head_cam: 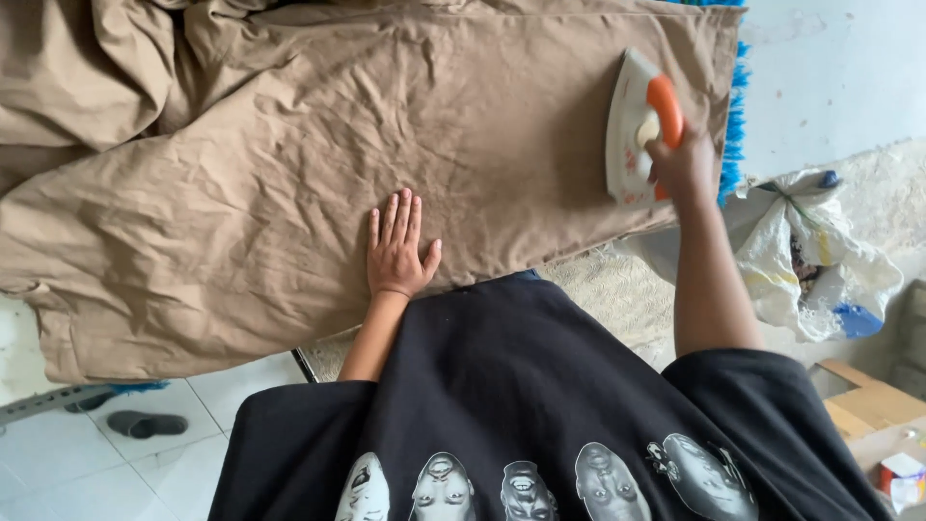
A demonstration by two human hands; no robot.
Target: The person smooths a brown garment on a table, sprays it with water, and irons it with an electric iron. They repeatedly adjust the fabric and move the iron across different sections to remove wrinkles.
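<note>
A wrinkled tan cloth (289,145), perhaps trousers, lies spread over an ironing surface. My left hand (397,249) rests flat on the cloth near its front edge, fingers apart and pointing away from me. My right hand (683,166) grips the orange handle of a white clothes iron (632,125), which sits on the right end of the cloth. A blue fringed cover (735,116) shows under the cloth's right edge.
A white plastic bag (810,251) with things in it lies on a beige rug to the right. Cardboard (863,400) and a small box (902,473) sit at lower right. A dark slipper (145,423) lies on the white tiled floor at lower left.
</note>
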